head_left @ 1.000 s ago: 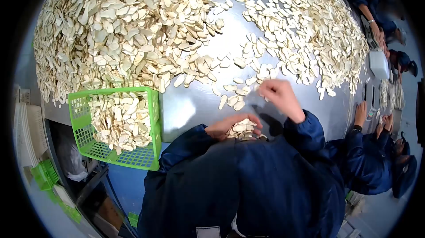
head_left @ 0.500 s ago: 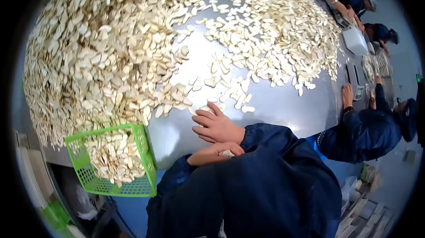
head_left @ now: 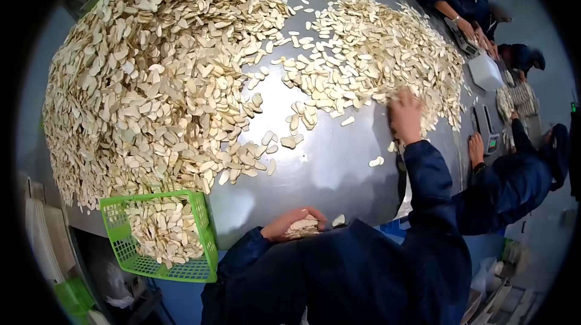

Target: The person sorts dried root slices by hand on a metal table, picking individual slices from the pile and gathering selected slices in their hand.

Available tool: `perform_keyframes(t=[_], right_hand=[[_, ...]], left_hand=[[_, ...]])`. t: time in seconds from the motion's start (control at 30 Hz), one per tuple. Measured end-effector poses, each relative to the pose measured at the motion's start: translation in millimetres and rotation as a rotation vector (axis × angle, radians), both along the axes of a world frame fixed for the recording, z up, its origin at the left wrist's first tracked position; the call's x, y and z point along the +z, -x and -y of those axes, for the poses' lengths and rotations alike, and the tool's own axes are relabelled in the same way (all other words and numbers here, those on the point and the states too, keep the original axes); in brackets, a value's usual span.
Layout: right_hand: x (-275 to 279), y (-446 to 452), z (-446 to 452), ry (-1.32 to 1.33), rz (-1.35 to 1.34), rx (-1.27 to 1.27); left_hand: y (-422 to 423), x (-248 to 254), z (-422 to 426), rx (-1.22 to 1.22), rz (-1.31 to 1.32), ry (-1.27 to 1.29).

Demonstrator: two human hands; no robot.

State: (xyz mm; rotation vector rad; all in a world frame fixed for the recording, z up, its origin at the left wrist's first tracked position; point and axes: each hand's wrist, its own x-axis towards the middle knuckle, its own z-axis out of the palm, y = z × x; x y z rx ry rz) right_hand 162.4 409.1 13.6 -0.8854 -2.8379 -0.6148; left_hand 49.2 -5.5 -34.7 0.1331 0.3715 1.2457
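Observation:
Near the table's front edge, my left hand (head_left: 284,223) is closed around a small bunch of pale dried slices (head_left: 302,227). One loose slice (head_left: 339,220) lies just right of it. My right hand (head_left: 407,118) reaches out over the front of the right-hand pile of slices (head_left: 375,40), touching or just above it; motion blurs its fingers. A few slices (head_left: 376,161) lie on the metal below that hand. On the left rises a much bigger heap of the same slices (head_left: 151,83).
A green plastic basket (head_left: 207,234) partly filled with slices stands at the front left edge of the metal table (head_left: 327,173). To the right are a co-worker's hand (head_left: 476,149), a digital scale (head_left: 486,128) and a white container (head_left: 485,72). Other people work at the far right.
My right hand has gone from beside the left hand to the right pile, and slices near the table's middle have shifted. More slices now show in my left hand. The view has tilted.

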Motion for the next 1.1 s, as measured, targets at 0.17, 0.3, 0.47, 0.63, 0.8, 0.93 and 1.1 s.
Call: perform_keyframes(t=[0.17,0.3,0.47,0.63,0.8,0.93,1.1], right_hand=[[17,5,-23,-0.049,-0.379,-0.045],[-11,73,15,0.469,-0.609,0.328],[-23,153,68,0.518,-0.464,0.660],[-37,155,12,0.305,-0.267,0.478],[1,91,-54,0.026,-0.228,0.158],[21,53,-75,-0.021,-0.349,0.076],[16,73,-37,0.403,-0.580,0.145]], left_hand=[[-3,-11,-4,0.072,0.226,0.150],[0,-9,-23,0.083,0.395,0.183],[1,-7,-35,0.073,0.490,0.146],[3,-6,-33,0.046,0.418,0.103],[3,-8,-36,0.004,0.330,0.092],[6,7,-37,-0.015,0.239,0.126],[6,7,-36,-0.007,0.263,0.128]])
